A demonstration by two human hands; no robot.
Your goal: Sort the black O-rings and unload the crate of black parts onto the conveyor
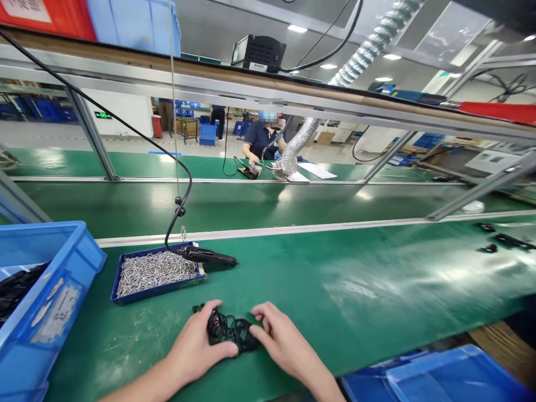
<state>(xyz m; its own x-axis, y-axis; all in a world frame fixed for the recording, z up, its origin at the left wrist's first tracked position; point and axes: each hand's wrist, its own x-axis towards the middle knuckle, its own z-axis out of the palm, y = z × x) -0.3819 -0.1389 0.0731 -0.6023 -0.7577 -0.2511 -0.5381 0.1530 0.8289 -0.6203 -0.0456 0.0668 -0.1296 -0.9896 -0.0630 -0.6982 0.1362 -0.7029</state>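
At the lower centre of the frame, my left hand (196,347) clasped black loops (229,330); my right hand (285,341) curled beside their edge, pinch unclear. They seemed light, soft, best held bunched.

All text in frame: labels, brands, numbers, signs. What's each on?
Nothing reads reliably.
Red bin, top left: white label, characters cut off by the picture's edge.
Blue bin, left: worn label, too blurred.
Black device, overhead: white sticker, too small.
Green sign, background: too small.
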